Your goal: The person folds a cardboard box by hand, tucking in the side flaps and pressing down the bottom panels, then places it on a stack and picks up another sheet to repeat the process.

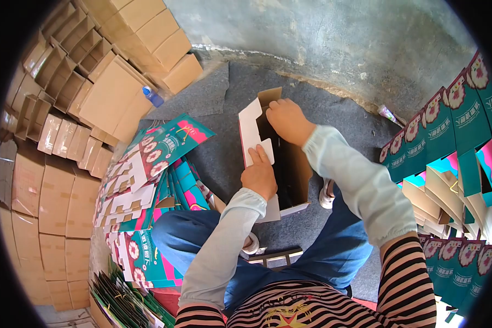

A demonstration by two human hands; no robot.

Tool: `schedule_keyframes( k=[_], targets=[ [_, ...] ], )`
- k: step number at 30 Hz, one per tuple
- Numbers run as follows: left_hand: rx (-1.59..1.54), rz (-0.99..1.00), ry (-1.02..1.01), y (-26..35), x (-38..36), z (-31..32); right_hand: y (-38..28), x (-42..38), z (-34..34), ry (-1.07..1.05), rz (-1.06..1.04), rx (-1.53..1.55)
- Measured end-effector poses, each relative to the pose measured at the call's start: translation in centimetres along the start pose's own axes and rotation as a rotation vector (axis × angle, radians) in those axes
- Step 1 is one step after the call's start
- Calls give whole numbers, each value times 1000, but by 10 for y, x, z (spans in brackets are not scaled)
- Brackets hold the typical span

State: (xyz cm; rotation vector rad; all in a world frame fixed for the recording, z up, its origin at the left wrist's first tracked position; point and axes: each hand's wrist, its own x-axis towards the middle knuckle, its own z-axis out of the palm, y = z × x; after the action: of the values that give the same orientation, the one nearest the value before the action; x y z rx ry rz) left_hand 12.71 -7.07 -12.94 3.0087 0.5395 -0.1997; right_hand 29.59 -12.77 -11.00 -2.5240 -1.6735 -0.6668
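Observation:
Between my knees a cardboard box [294,177] stands with its top open, brown inside, with a white notched flap [250,128] raised along its left side. My left hand [259,179] grips that flap near its lower part, two fingers lying over the white face and the thumb hidden. At the box's far end my right hand [290,121] is closed on the edge beside a small brown end flap [269,96]; its fingertips are partly hidden. The box's inside is dark, so its contents cannot be made out.
Flat printed green cartons [172,145] lie piled at my left. More green cartons [440,123] stand stacked at right. Brown boxes [41,191] line the left wall, with a blue bottle [153,97] by them. A grey wall [322,38] closes off the back.

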Motion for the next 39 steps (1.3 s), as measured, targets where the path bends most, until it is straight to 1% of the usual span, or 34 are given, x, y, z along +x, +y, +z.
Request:
schedule_keyframes(
  k=[3,6,8,9,10,11,12,13,14,15,16,19,20,23,25,26,29,30,32,33,34,35,36,37,39],
  targets=[
    [5,10,-21,3,-3,-4,14,33,28,-224,84,-104],
    [-3,22,-20,3,0,-2,30,44,67,-59,217,49],
    [-43,33,-14,0,2,2,14,32,45,-194,-19,-157],
    [-58,31,-26,-1,5,-2,4,22,23,-263,-142,-258],
    [-71,35,-44,-2,5,-10,-7,8,-5,-365,-246,-178],
    [-81,46,-64,-4,5,-11,-18,-13,-23,-387,-284,-95],
    [-93,59,-27,-7,5,-6,-26,-28,-64,-529,-339,87],
    [-101,64,-35,-10,5,-4,-29,-46,-81,-589,-481,221],
    [-106,74,-40,-12,6,-4,-39,-58,-107,-727,-620,281],
    [-107,90,-41,-13,6,-4,-46,-79,-110,-836,-451,520],
    [-84,104,-17,-13,5,-1,-48,-92,-115,-831,-501,701],
    [-13,65,-39,-9,6,4,-53,-122,-109,-742,-510,780],
    [-17,66,-42,-9,8,5,-52,-127,-109,-738,-565,748],
    [-5,83,-22,-9,11,11,-51,-130,-115,-661,-627,694],
    [38,101,29,-8,8,22,-53,-125,-114,-737,-570,711],
    [-2,108,86,-11,7,27,-54,-122,-112,-773,-543,720],
    [-124,152,250,-25,-2,37,-56,-119,-81,-514,-271,591],
    [-170,178,301,-29,-6,40,-62,-119,-80,-404,-194,527],
    [-268,224,428,-28,-17,38,-84,-116,-76,-316,-144,267],
    [-271,243,439,-29,-22,40,-93,-115,-75,-273,-116,135],
    [-275,263,448,-30,-26,42,-98,-115,-75,-185,-85,66],
    [-283,279,456,-31,-30,44,-98,-117,-76,-157,-62,36],
    [-325,271,402,-31,-36,43,-97,-118,-78,-131,-46,6],
    [-332,268,396,-29,-44,38,-97,-119,-79,-103,-35,-23],
    [-346,259,385,-21,-57,29,-91,-126,-76,-151,-48,-47]
  ],
)
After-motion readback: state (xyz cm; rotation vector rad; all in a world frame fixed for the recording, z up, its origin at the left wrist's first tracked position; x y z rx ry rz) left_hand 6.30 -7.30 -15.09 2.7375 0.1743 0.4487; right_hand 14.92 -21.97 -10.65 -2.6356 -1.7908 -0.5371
